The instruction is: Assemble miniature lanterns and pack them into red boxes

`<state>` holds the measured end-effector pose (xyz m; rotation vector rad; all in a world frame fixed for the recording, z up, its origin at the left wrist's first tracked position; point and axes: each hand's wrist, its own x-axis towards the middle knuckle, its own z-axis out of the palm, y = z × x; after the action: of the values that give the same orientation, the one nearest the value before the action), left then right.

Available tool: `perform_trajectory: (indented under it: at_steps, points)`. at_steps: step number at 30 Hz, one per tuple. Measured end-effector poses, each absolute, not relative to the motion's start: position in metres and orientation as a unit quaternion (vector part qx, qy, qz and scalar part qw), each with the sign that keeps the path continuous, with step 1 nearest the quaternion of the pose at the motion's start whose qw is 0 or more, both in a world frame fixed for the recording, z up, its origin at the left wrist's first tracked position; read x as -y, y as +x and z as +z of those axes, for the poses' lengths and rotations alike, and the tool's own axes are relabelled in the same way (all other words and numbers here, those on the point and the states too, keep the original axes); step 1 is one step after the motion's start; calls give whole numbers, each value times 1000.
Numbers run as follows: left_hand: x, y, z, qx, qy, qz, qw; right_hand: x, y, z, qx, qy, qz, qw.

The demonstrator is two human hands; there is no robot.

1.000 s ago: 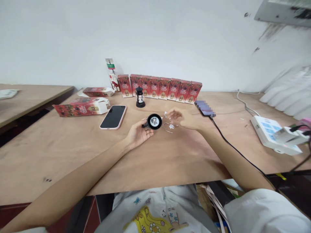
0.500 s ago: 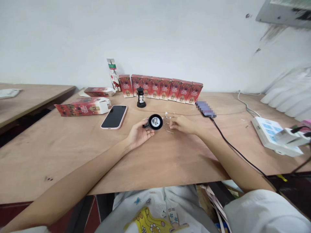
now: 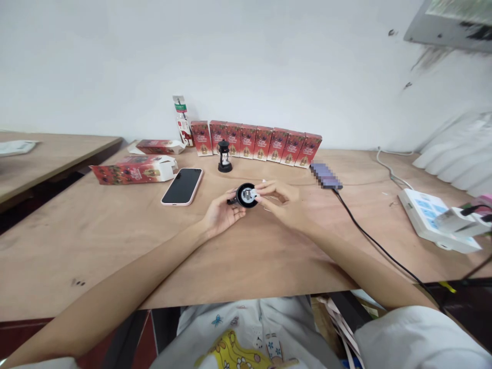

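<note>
My left hand is closed around a small black lantern, tipped so that its round underside faces me. Inside the black rim shows a pale disc with a metallic part in the middle. My right hand pinches a small white piece between thumb and forefinger, right at that underside. Whether the piece touches the disc I cannot tell. Under my right fingers lies a thin wire-like item, partly hidden. Behind my hands a similar black lantern stands upright.
Several red printed boxes stand in a row along the wall. Two more red boxes, one an opened box, lie at the left. A pink-edged phone is before them. At the right are a cabled phone and a white power strip.
My right hand has moved left from the small items on the table to the lantern's underside, now with a white piece in its fingers. My left hand has barely moved.
</note>
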<state>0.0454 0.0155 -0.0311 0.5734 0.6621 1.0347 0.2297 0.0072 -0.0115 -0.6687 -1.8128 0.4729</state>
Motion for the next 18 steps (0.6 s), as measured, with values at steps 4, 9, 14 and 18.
perform_trajectory:
  at_steps: [4,9,14,18]
  points:
    - [-15,45,-32,-293,282,474,781,4,226,-11,810,-293,73,502]
    - [-15,46,-32,-293,284,478,778,2,225,-17,827,-268,-27,494]
    - [-15,46,-33,-294,292,479,774,-5,224,-23,828,-227,-123,497]
    - [-15,46,-34,-291,299,473,776,-6,224,-22,832,-196,-180,486]
